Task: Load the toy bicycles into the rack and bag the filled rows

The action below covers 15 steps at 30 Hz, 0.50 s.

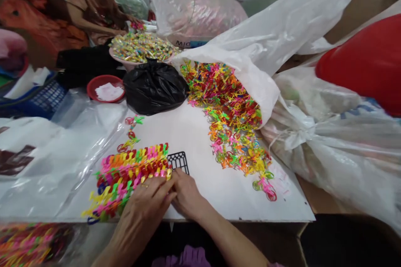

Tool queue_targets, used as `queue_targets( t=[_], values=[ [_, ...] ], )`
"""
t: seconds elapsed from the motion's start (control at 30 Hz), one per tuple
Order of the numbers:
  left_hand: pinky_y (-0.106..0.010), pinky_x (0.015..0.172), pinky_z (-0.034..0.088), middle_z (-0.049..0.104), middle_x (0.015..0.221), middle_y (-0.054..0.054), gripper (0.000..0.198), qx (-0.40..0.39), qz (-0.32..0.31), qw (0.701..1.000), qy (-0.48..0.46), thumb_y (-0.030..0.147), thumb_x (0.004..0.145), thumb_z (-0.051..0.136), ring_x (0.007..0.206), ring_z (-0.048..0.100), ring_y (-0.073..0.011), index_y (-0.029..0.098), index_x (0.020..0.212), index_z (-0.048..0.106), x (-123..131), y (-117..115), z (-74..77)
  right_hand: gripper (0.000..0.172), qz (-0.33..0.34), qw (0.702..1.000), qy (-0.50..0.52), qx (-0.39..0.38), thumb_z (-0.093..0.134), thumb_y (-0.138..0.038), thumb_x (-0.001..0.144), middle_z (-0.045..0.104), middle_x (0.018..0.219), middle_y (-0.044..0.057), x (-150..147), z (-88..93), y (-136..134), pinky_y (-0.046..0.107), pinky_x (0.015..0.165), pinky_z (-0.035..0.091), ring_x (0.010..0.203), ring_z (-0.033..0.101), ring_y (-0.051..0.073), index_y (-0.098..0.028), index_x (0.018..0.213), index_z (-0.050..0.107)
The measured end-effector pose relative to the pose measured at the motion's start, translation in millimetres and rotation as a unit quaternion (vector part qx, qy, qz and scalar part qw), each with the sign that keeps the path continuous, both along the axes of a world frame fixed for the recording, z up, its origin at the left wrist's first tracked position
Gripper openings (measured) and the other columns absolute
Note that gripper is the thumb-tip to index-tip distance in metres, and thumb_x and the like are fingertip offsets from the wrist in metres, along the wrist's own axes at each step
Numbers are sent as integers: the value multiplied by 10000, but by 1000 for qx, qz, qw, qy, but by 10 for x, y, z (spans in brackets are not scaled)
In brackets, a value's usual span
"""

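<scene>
Rows of small colourful plastic pieces (134, 171) lie close together on the white tabletop (200, 133), at its front left. A black plastic grid (179, 161) shows at the right end of these rows. Over the front right of the rows is my left hand (148, 200), its fingers bent and pressed together near a yellow piece. My right hand (186, 192) touches it from the right, fingers closed at the grid's lower edge. What the fingertips hold is too small and covered to name. A few loose pieces (131, 135) lie behind the rows.
A white sack (266, 87) spills many colourful pieces (232, 133) across the table's right side. Behind are a black bag (155, 87), a red bowl (90, 87) and a filled basin (127, 64). Another person (90, 16) works at the back left. Large plastic bags (338, 142) stand at the right.
</scene>
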State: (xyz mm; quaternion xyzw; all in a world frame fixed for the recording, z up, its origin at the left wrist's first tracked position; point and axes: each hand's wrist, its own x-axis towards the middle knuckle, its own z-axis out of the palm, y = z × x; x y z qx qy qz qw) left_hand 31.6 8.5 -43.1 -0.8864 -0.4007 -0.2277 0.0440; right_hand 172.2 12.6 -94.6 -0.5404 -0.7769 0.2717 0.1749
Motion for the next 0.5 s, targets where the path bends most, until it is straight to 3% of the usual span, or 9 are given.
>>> queue_targets(
  t=[0.13,0.2,0.27,0.3,0.37,0.43,0.5],
  values=[
    [-301,785,450,664,874,-41,268,25,-26,999,19,136,891,362,828,592,-164,182,920,624,-39,54,-177,153,60,998,-19,2,444,-170,825,556,897,55,64,27,83,237,621,402,736,519,149,-156,948,532],
    [-319,782,445,667,869,-45,275,28,-21,999,32,110,878,364,819,593,-175,182,922,626,-52,71,-214,137,128,991,23,-19,482,-195,833,575,876,28,263,98,211,205,642,403,755,532,127,-170,941,562],
    [-322,785,440,670,853,-41,277,36,-27,999,29,98,869,364,812,596,-178,189,919,621,-68,76,-240,152,126,991,37,-30,497,-215,845,596,872,9,573,220,454,187,660,402,754,542,107,-183,965,586],
    [-318,792,438,671,853,-38,284,40,-30,998,23,94,866,357,815,598,-177,193,924,616,-78,80,-250,182,84,996,20,-21,489,-225,856,602,898,16,749,294,621,192,671,404,761,547,108,-183,1002,588],
    [-302,803,438,673,862,-30,306,56,-41,998,10,90,856,331,823,604,-170,201,937,604,-103,96,-260,222,-81,993,-71,51,450,-227,876,599,933,54,1080,445,1015,237,722,407,804,546,137,-157,1041,581],
    [-271,763,447,675,849,-14,320,77,-58,995,11,94,839,316,791,610,-156,216,939,595,-137,118,-261,254,-196,957,-179,116,461,-247,870,560,1038,100,1316,558,1419,290,764,402,913,525,189,-150,1079,567],
    [-241,714,456,677,825,6,299,97,-77,992,20,116,830,335,745,613,-140,234,929,592,-182,126,-268,255,-229,922,-276,148,483,-208,842,530,1087,131,1430,608,1738,347,825,380,1003,479,236,-137,1066,581]
  ],
)
